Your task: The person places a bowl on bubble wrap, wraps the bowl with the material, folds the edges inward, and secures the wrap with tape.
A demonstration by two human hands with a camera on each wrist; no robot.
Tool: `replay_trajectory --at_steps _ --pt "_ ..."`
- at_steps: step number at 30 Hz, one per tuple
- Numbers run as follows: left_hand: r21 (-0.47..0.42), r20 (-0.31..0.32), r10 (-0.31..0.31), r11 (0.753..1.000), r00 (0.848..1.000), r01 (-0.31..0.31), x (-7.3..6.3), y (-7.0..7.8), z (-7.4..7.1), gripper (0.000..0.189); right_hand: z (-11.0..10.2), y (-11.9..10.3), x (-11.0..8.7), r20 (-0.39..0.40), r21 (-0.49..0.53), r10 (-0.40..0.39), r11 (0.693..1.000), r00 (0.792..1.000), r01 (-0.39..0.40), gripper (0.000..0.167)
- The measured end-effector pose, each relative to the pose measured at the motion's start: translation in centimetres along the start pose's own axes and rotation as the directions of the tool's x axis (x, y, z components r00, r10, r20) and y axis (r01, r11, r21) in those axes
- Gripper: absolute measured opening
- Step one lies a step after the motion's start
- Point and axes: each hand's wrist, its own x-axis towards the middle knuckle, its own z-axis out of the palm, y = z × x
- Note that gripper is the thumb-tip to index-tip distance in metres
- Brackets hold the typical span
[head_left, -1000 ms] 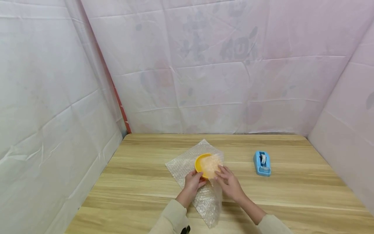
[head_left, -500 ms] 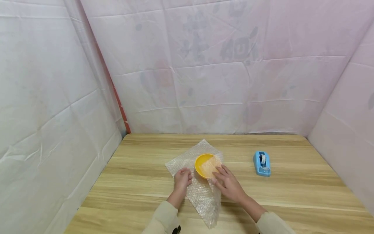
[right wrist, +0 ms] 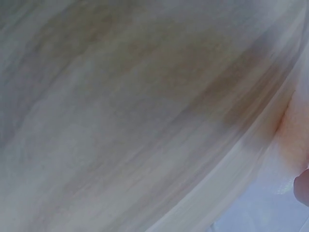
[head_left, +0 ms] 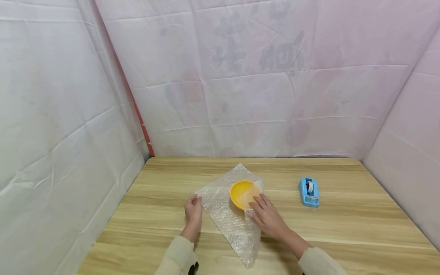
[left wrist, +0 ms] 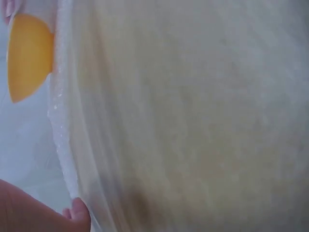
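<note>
A yellow bowl (head_left: 239, 190) sits on a sheet of clear bubble wrap (head_left: 220, 191), laid cornerwise on the table. One flap of the wrap is folded over the bowl's right side. My right hand (head_left: 269, 219) lies on this flap with fingers extended, pressing it against the bowl. At the sheet's left corner, my left hand (head_left: 193, 210) pinches the wrap between thumb and fingers. The left wrist view shows that thumb (left wrist: 79, 210) at the sheet's edge, with the bowl (left wrist: 30, 57) at upper left. Only a fingertip (right wrist: 302, 187) shows in the right wrist view.
A blue tape dispenser (head_left: 309, 192) with a roll of tape stands on the wooden table (head_left: 154, 214), right of the bowl. White sheeting (head_left: 240, 114) hangs behind the table and along both sides.
My left hand has let go of the bowl, moved left and taken hold of the wrap's left corner. My right hand stays on the folded flap.
</note>
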Motion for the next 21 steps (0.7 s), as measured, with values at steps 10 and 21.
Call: replay_trajectory --at_steps 10,21 --pt "-0.018 0.035 -0.059 0.998 0.998 0.060 0.7 0.4 -0.9 0.046 0.4 0.1 0.1 0.007 0.005 -0.002 1.000 1.000 0.002 0.031" --pt "-0.116 0.169 -0.143 0.980 0.975 0.164 1.4 0.9 -1.4 0.055 0.7 0.1 0.1 -0.050 0.011 -0.036 0.999 0.998 0.036 0.035"
